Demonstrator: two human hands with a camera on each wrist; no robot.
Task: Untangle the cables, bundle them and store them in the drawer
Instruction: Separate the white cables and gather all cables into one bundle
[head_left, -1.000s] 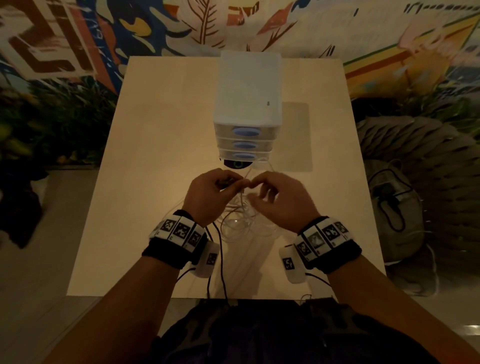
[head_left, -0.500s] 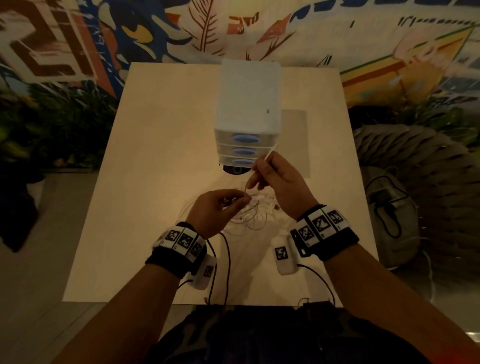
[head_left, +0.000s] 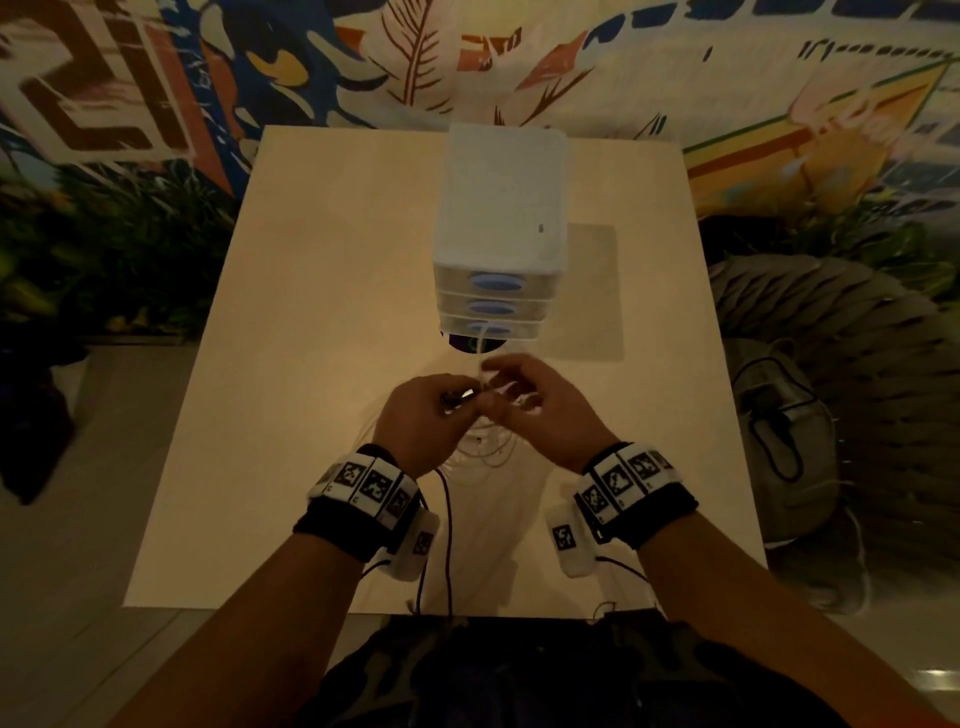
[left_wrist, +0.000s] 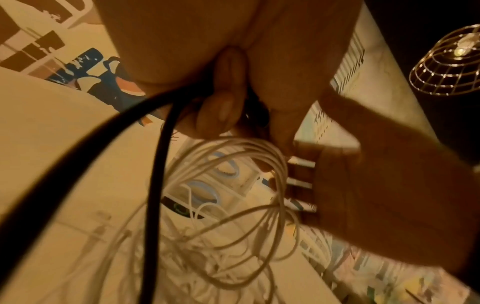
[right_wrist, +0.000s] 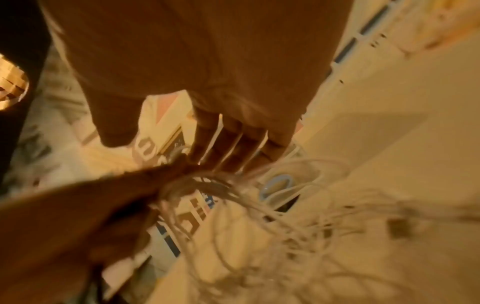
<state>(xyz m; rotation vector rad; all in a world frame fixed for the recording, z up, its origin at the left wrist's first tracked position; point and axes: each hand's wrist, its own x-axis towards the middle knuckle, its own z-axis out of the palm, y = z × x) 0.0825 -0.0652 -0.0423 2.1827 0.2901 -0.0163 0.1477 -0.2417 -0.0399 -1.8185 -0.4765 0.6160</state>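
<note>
A bundle of thin white cable loops (head_left: 485, 449) hangs from both hands above the table (head_left: 311, 364). My left hand (head_left: 434, 413) pinches the top of the loops (left_wrist: 233, 164) together with a thick black cable (left_wrist: 155, 174). My right hand (head_left: 524, 400) has its fingers curled, and a white strand (right_wrist: 221, 131) passes between them. A loose end of white cable (head_left: 480, 343) rises in front of the drawer unit. The white drawer unit (head_left: 498, 228) with three blue-handled drawers, all closed, stands just behind the hands.
A dark round object (head_left: 470, 343) sits at the foot of the drawer unit. A grey bag (head_left: 789, 431) and a woven pouf (head_left: 831, 322) are on the floor to the right. A painted wall (head_left: 467, 57) lies beyond the table's far edge.
My right hand came back down from in front of the drawers to meet the left hand. The left hand rose a little with the cable loops.
</note>
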